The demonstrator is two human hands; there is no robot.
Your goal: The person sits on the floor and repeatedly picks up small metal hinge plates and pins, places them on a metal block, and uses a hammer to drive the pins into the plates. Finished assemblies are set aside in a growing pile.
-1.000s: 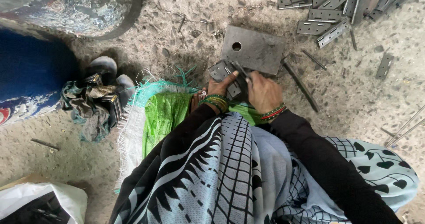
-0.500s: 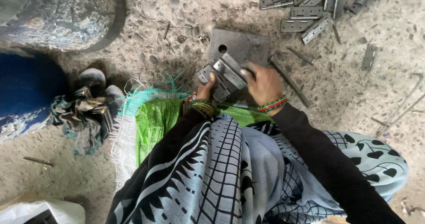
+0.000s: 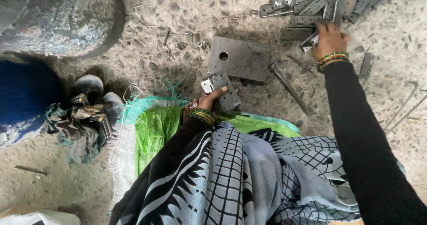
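A: What is cut off by the top edge?
B: The hinge pile (image 3: 320, 7); the right hand's (image 3: 328, 39) fingertips are hidden among it.
A: And the drum (image 3: 58, 20)?
B: Cropped too.

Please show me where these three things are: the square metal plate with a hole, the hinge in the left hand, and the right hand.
square metal plate (image 3: 244, 59), head view, bare flat face right of the hole.
hinge (image 3: 219, 88), head view, upper leaf.
right hand (image 3: 328, 40), head view, back of the hand.

Head view, straight down, close
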